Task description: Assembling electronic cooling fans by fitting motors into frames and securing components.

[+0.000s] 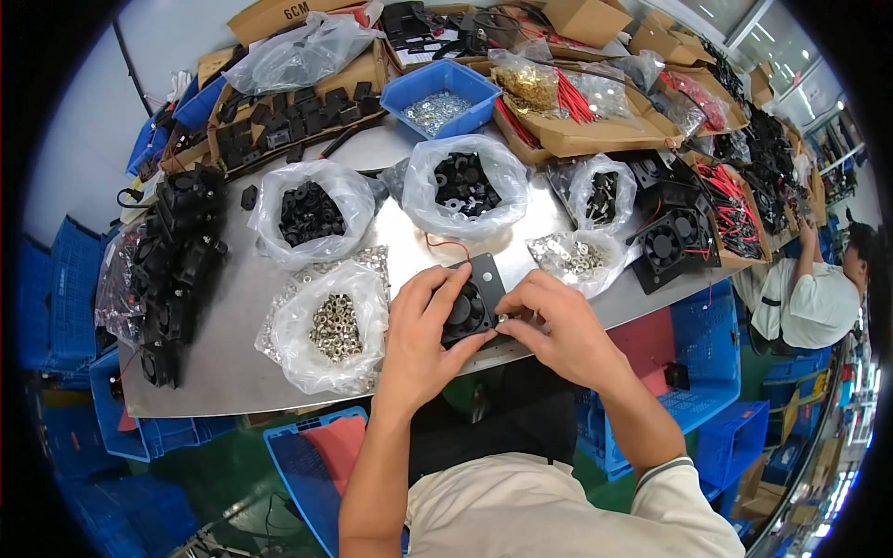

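Observation:
Near the front edge of the metal table, my left hand (419, 321) is closed around the side of a black cooling fan (462, 314). The fan sits against a black plate (487, 270) with holes in it, and a red wire (451, 244) loops out behind. My right hand (566, 333) pinches a small shiny metal nut (503, 318) at the fan's lower right corner. Whether the nut touches the fan I cannot tell. To the left of my hands, a clear plastic bag (293, 358) lies open with many metal nuts (337, 327) inside.
Behind are bags of black parts (312, 212) (462, 184). A bag of small nuts (579, 258) and assembled fans (668, 244) stand right; stacked black fans (172, 270) line the left. A blue bin (440, 74) sits at the back. Another person (823, 298) works far right.

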The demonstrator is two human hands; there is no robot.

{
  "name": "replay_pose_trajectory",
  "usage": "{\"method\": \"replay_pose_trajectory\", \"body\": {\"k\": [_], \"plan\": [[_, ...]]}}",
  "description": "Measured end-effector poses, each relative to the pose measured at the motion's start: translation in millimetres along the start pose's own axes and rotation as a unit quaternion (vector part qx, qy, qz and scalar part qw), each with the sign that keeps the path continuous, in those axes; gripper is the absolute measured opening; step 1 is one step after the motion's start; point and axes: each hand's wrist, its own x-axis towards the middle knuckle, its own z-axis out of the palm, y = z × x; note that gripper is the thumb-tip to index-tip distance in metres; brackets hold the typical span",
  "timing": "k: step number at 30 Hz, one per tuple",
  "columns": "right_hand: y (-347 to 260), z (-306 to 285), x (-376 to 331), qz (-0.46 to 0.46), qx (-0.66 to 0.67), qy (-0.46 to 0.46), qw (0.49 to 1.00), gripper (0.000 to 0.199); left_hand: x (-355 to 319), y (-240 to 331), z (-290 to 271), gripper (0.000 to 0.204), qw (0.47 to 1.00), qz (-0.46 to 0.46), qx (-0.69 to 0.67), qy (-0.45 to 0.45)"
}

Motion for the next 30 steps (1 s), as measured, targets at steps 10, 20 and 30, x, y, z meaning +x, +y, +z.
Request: {"method": "replay_pose_trajectory", "body": {"k": [10, 20, 30], "plan": [[0, -3, 0, 0.025, 0.017, -0.022, 0.999, 0.018, -1, -1, -1, 0.074, 1.0, -0.01, -0.004, -0.005], [13, 6, -7, -0.028, 0.02, 0.007, 0.999, 0.029, -1, -3, 0, 0.076, 1.0, -0.011, 0.01, -0.01], [13, 7, -20, -0.006, 0.061, -0.006, 0.998, 0.04, -3, -2, 3, 0.077, 1.0, -0.013, 0.0, -0.013]]}}
